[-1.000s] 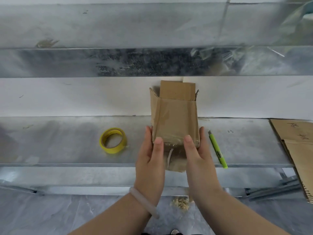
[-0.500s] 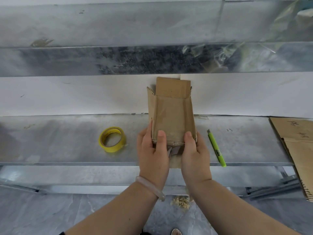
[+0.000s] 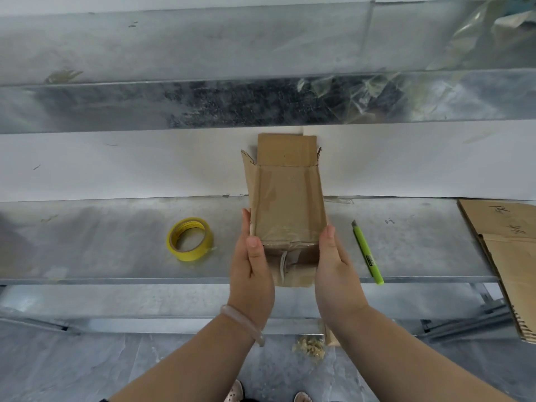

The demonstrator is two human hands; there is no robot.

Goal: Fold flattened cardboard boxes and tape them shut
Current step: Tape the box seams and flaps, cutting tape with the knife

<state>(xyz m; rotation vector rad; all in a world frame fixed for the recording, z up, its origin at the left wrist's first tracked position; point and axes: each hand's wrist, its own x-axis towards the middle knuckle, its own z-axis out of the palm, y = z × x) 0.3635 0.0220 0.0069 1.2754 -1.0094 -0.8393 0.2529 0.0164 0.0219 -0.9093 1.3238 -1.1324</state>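
**Q:** Where's the box?

**Me:** Cardboard box (image 3: pixel 285 204) is between my two hands, dead centre over the near edge of the metal bench (image 3: pixel 101 242). Its long axis runs 12 to 6. The flaps at the 12 o'clock end stand open. The 6 o'clock end faces me, folded shut, with glossy clear tape on it and up the top face.

**Q:** Left hand?

**Me:** Left hand (image 3: pixel 252 274) is flat against the box's 9 o'clock side — fingers (image 3: pixel 246 219) straight along the wall, thumb tip on the near corner. There's a pale bracelet (image 3: pixel 243 323) on that wrist.

**Q:** Right?

**Me:** Right hand (image 3: pixel 336 274) is against the 3 o'clock side, thumb (image 3: pixel 327 235) straight up the edge. The other fingers are hidden behind the box, so I can't tell whether they curl.

**Q:** Rest of the bench?

**Me:** Roll of yellow tape (image 3: pixel 188 255) lies flat at 9 o'clock from the box, well apart from my left hand. Green utility knife (image 3: pixel 367 253) sits at 3 o'clock near my right hand — not touching, blade end toward 12. Flattened cardboard (image 3: pixel 504 227) lies farther out at 3 o'clock, overhanging the bench's near edge.
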